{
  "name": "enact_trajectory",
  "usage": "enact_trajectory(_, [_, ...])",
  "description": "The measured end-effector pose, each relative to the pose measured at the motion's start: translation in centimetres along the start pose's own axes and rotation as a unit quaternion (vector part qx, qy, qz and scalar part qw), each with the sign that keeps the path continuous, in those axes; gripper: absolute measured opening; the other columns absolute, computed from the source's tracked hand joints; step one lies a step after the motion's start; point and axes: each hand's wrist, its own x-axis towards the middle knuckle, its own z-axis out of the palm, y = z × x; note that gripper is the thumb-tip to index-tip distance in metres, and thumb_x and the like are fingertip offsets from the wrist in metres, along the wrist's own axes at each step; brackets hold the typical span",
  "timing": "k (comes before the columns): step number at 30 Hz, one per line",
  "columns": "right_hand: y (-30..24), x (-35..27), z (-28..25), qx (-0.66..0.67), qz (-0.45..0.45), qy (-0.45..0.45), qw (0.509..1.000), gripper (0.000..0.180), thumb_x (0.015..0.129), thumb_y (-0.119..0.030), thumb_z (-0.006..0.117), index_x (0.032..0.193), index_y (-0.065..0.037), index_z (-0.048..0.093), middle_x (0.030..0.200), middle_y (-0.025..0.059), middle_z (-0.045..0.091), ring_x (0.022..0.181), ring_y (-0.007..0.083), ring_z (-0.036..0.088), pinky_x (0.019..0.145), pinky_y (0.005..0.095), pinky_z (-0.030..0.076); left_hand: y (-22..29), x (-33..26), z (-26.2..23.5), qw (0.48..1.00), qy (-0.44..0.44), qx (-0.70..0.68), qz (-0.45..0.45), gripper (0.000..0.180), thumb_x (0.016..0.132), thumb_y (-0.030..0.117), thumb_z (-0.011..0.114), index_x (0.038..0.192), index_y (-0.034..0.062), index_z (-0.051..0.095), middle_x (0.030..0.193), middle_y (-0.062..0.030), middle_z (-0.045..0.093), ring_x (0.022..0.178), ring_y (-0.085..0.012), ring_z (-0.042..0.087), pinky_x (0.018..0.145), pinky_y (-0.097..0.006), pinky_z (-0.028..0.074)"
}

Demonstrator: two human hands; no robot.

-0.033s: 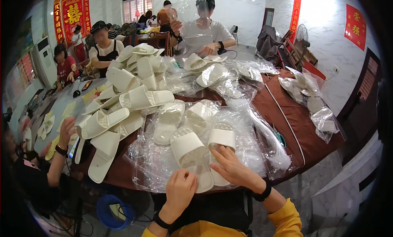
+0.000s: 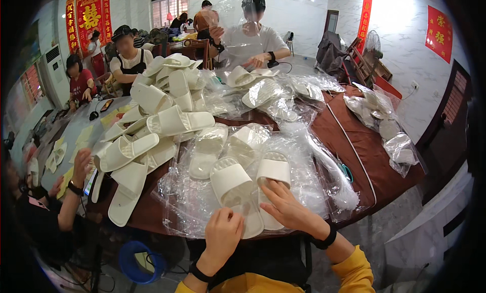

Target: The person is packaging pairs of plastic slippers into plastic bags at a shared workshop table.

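Observation:
Two white open-toed slippers lie side by side on clear plastic bags (image 2: 187, 209) at the table's near edge, toes pointing away from me. My right hand (image 2: 288, 207) rests on the right slipper (image 2: 274, 166), fingers stretched out and their tips at the opening under its strap. Beside the heel of the left slipper (image 2: 232, 184) is my left hand (image 2: 223, 235), its fingers curled together. Whatever they pinch, if anything, is hidden. Just beyond lies another pair, a slipper (image 2: 208, 146) and its mate (image 2: 249, 138), apparently in clear plastic.
A tall heap of white slippers (image 2: 172, 121) stands to the left. Bagged slippers (image 2: 387, 126) lie at the right edge, near teal-handled scissors (image 2: 347, 172). Across the table a co-worker (image 2: 255, 40) lifts a clear bag. Another person's arm (image 2: 71, 202) reaches in at left, above a blue bucket (image 2: 129, 267).

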Motion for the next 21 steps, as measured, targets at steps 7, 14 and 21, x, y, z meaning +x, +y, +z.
enact_trajectory(7, [-0.8, 2.0, -9.2, 0.056, 0.094, -0.067, 0.992, 0.029, 0.097, -0.02, 0.054, 0.116, 0.0, 0.062, 0.107, 0.0222, 0.066, 0.098, 0.0385, 0.063, 0.088, 0.0425, 0.05, -0.1, 2.3, 1.8, 0.999, -0.003, 0.052, -0.002, 0.014, 0.08, 0.013, 0.068, 0.076, 0.0054, 0.057, 0.082, -0.0084, 0.051, 0.081, -0.0275, 0.056, 0.067, -0.039, 0.048])
enact_trajectory(14, [9.4, 9.6, -7.1, -0.064, 0.118, 0.025, 0.991, 0.023, 0.088, -0.013, 0.053, 0.1, -0.005, 0.071, 0.093, 0.0203, 0.069, 0.089, 0.0393, 0.066, 0.082, 0.0452, 0.052, -0.3, 2.8, 3.0, 0.998, 0.02, 0.065, 0.012, 0.013, 0.079, 0.012, 0.069, 0.078, 0.0053, 0.058, 0.081, -0.0086, 0.053, 0.08, -0.0287, 0.057, 0.066, -0.041, 0.048])
enact_trajectory(21, [11.7, 11.6, -1.2, -0.161, 0.251, -0.032, 0.954, 0.027, 0.09, -0.021, 0.052, 0.098, -0.004, 0.072, 0.098, 0.0209, 0.069, 0.093, 0.0382, 0.065, 0.085, 0.0443, 0.051, -0.3, 2.7, 3.4, 0.998, 0.02, 0.056, 0.002, 0.013, 0.079, 0.012, 0.069, 0.079, 0.0042, 0.058, 0.083, -0.0098, 0.054, 0.082, -0.0301, 0.057, 0.07, -0.041, 0.048])
